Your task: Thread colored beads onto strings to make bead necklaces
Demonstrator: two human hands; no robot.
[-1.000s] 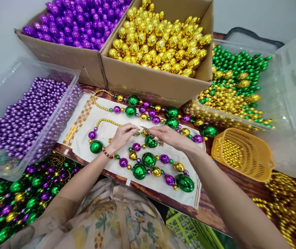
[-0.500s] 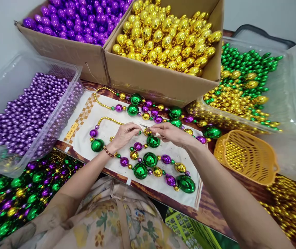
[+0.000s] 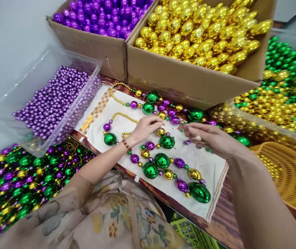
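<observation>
My left hand (image 3: 148, 129), with a brown bead bracelet (image 3: 126, 146) at its wrist, is closed in a pinch above the near bead necklace (image 3: 162, 160). Whatever is between its fingertips is too small to make out. My right hand (image 3: 210, 137) is apart from it to the right, fingers closed and slightly blurred; a dark, thin thing shows faintly at its fingertips. Large green, purple and gold beads make up the near necklace, which lies in loops on a white towel (image 3: 98, 133). Beyond both hands lies a second bead necklace (image 3: 148, 108).
Cardboard boxes of purple beads (image 3: 106, 17) and gold beads (image 3: 197, 34) stand behind. A clear bin (image 3: 41, 148) holds small purple beads at left. At right are a bin of green and gold beads (image 3: 275, 100) and an orange basket (image 3: 293, 176). Finished-looking strands (image 3: 26, 176) pile at lower left.
My right hand has pulled away from my left hand, rightward. The slim metal tip seen at its fingers before is now blurred. The whole view has shifted.
</observation>
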